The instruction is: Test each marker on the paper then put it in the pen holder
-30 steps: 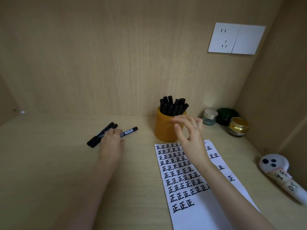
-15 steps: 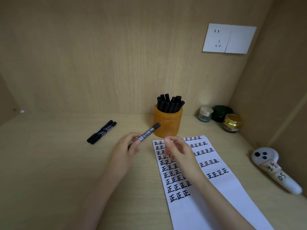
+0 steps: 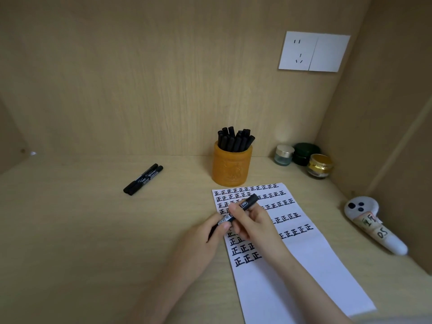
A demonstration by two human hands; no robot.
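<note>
The worktop [image 3: 70, 230] and walls [image 3: 140, 78] look like pale wood-grain board, matt. The paper [image 3: 292, 277] is smooth, white and matt. The holder [image 3: 231, 167] is amber, carved in relief, with a dull sheen. The markers [image 3: 235, 140] in it look like matt black plastic. Far right, the glass jar [image 3: 284, 155] is clear and the gold jar [image 3: 320, 164] gleams like metal

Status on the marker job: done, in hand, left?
Done: a bunch of markers stands in the pen holder; the paper carries rows of test marks. In hand: left hand and right hand both grip one marker over the paper. Left: that one, plus two markers lying on the desk.
</note>
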